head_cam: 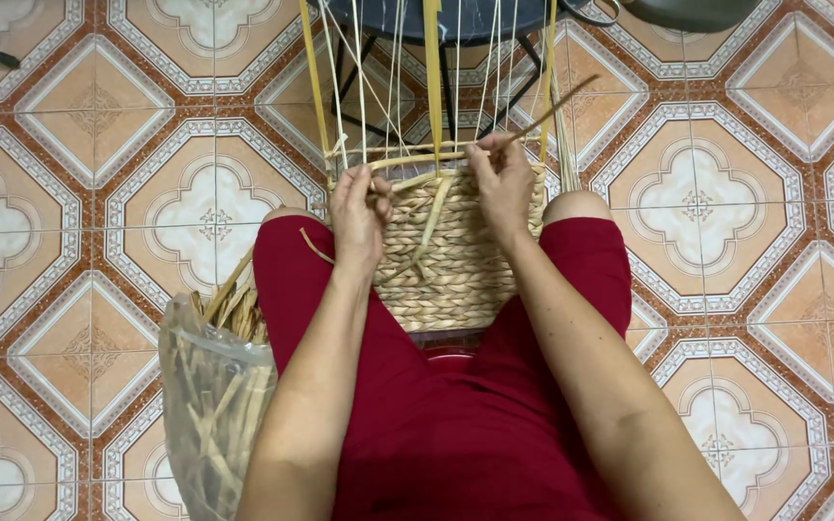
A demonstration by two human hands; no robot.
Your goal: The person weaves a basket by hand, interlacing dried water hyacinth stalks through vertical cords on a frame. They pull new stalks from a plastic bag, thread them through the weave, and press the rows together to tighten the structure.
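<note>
Fingers of both hands were curled and pinching pale straw weaving strands at the top edge of the half-woven tan straw basket (451,256). Left hand (359,217) gripped a flat strand (429,227) against the basket's near-left rim, fingers pressed together. Right hand (502,183) pinched a thin brown strand (557,108) that angled up and right from the far-right rim.

By size:
- patterned orange-and-white tiled floor (89,193) filled the scene on all sides.
- red trousers (456,425) covered the person's lap, knees apart; basket sat between the knees, centre of view, just beyond the lap.
- clear plastic bag of dry straw strips (214,415) stood on the floor near-left, touching the left thigh.
- dark round stool with black metal legs (465,19) sat at the far centre, behind the basket.
- upright pale straw stakes (393,77) rose from the basket rim towards the far edge; among them wider yellow strips (432,68).
- loose straw end (316,249) lay on the left knee, just left of the left hand.
</note>
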